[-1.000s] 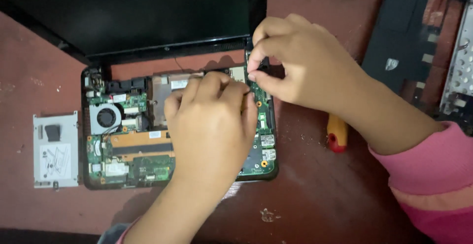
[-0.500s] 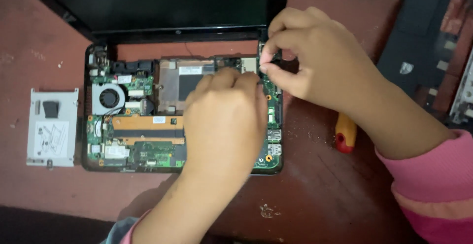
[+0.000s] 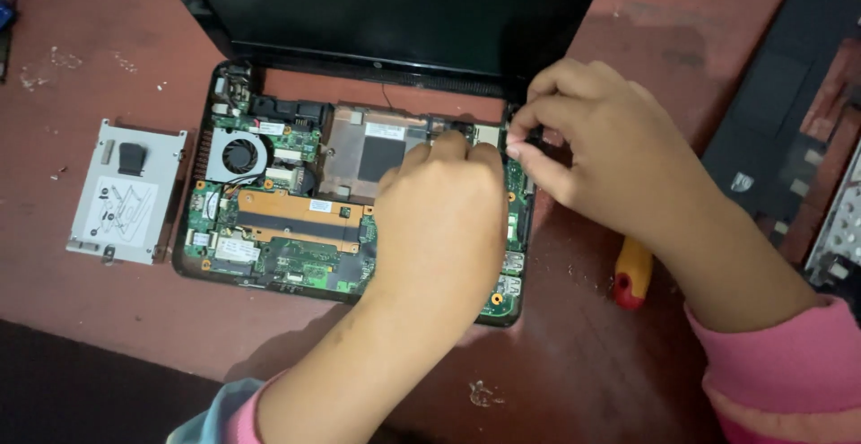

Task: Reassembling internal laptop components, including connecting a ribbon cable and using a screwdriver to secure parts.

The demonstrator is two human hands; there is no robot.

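An opened small laptop (image 3: 269, 220) lies on a reddish table, its green motherboard, fan (image 3: 239, 154) and copper heat plate exposed, the dark screen (image 3: 386, 4) tilted back. My left hand (image 3: 444, 220) rests knuckles-up on the board's right part, fingertips curled down near its upper edge. My right hand (image 3: 596, 143) pinches something small and dark at the laptop's upper right corner by the hinge. What the fingers grip is hidden.
A silver hard-drive caddy (image 3: 126, 191) lies left of the laptop. A screwdriver with a yellow and red handle (image 3: 632, 274) pokes out under my right forearm. Black laptop cover parts (image 3: 771, 112) and a metal plate (image 3: 839, 229) sit at the right.
The view has shifted so the laptop sits slightly further right and lower. Both hands stay at the board's upper right corner, with small finger movements.
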